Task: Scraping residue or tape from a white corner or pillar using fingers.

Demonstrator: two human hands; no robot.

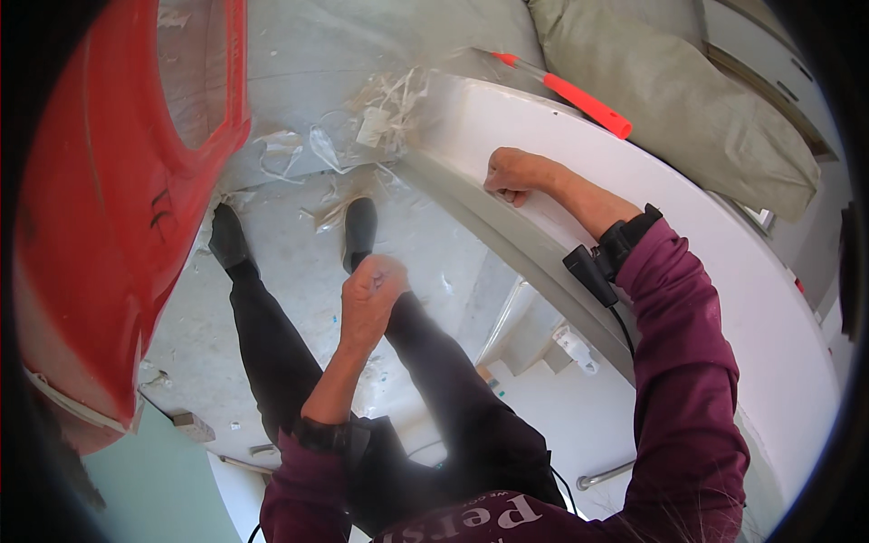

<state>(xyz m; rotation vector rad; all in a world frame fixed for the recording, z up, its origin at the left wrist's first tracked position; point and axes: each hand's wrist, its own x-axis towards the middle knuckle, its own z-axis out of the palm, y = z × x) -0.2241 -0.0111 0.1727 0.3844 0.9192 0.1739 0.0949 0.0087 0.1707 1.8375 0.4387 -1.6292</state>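
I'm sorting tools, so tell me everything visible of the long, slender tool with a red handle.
The long, slender tool with a red handle has a thick, smooth, plastic-looking grip, a narrower pale shaft and a red section near its far end. What lies beyond is unclear. It lies slanted by the far edge of the white curved ledge, beside the grey-green cloth-like bundle. Neither the left hand nor the right hand touches it.

Pale, upside-down lettering [484, 519] runs across the chest of the maroon sweatshirt [683, 380]; a dark, hand-drawn mark [160, 215] stands on the red moulded panel [100, 208], its characters unclear
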